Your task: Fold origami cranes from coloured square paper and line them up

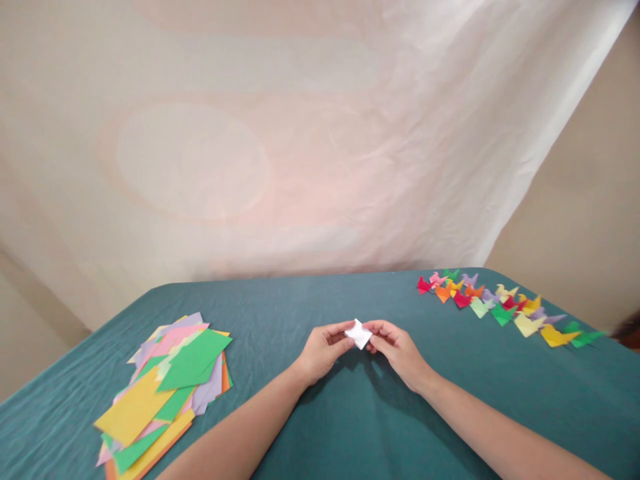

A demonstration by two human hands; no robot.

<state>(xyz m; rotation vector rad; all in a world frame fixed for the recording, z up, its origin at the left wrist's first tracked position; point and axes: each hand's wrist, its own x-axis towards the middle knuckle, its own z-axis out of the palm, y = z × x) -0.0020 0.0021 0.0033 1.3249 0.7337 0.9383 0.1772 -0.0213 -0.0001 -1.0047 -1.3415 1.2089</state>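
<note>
White folded paper (359,335) | left hand (321,351): pinching left corner | right hand (403,353): pinching right corner

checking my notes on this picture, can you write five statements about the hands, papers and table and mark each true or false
1. The left hand and right hand both hold the white paper. True.
2. The coloured sheets lie to the left of the hands. True.
3. The folded paper birds are all white. False: they include red, orange, yellow and green ones.
4. The birds are to the right of the hands. True.
5. The tablecloth is bright red. False: it is dark blue-green.
</note>
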